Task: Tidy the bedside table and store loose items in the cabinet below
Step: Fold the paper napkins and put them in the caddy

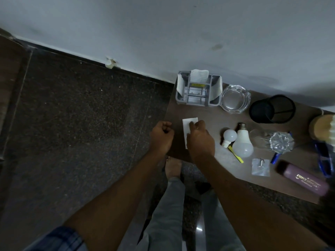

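Observation:
The brown bedside table (213, 156) stands against the wall. My right hand (199, 140) presses a white paper (187, 124) flat on the table's left end, fingers resting on top of it. My left hand (161, 136) is a closed fist at the table's left edge, with nothing visible in it. Right of the paper lie a small white bulb (229, 137) and a large white bulb (243, 144), with a yellow stick (235, 156) under them. The cabinet below is hidden.
At the back stand a grey organiser (198, 89), a glass ashtray (234, 101) and a black mesh holder (272, 109). A crystal piece (281, 142), a foil packet (260, 167), a purple case (302, 178), blue glasses (324, 158) and a lamp (322, 127) are at right.

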